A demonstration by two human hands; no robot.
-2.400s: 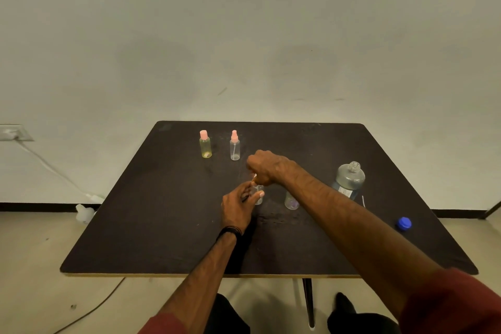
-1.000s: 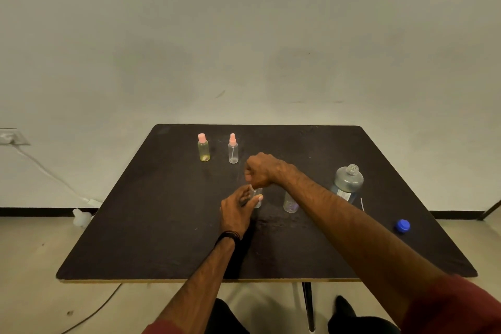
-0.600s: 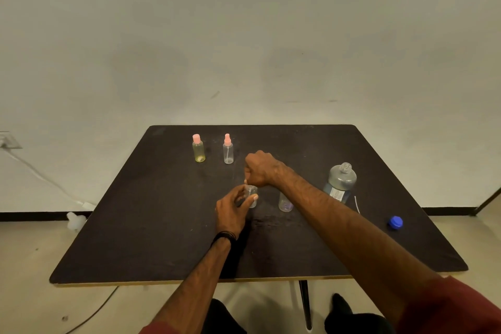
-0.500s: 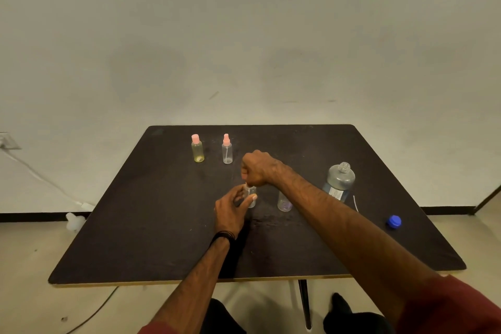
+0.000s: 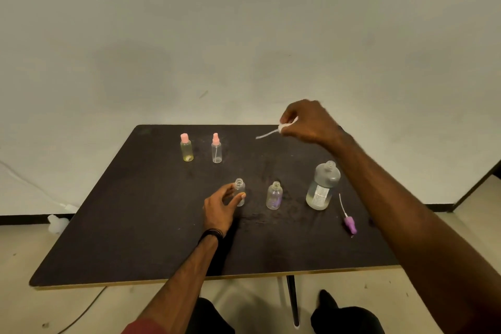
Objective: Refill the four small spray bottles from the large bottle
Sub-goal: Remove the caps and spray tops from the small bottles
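Note:
My left hand (image 5: 221, 207) holds a small clear bottle (image 5: 240, 190) upright on the dark table (image 5: 135, 225), its neck uncapped. My right hand (image 5: 309, 122) is raised over the table's far right part and pinches a white spray top (image 5: 282, 127) whose thin tube points left. A second uncapped small bottle (image 5: 274, 196) stands just right of the first. The large bottle (image 5: 322, 186), uncapped and partly filled, stands further right. Two small bottles with pink spray tops stand at the back: a yellowish one (image 5: 186, 147) and a clear one (image 5: 216, 148).
A purple spray top (image 5: 349, 224) with its tube lies on the table right of the large bottle, close to my right forearm. A white cable and a small white object (image 5: 57, 224) lie on the floor to the left.
My right hand has lifted the spray top out of the small bottle and carried it up and to the right. My left hand still holds that bottle. The camera view has shifted.

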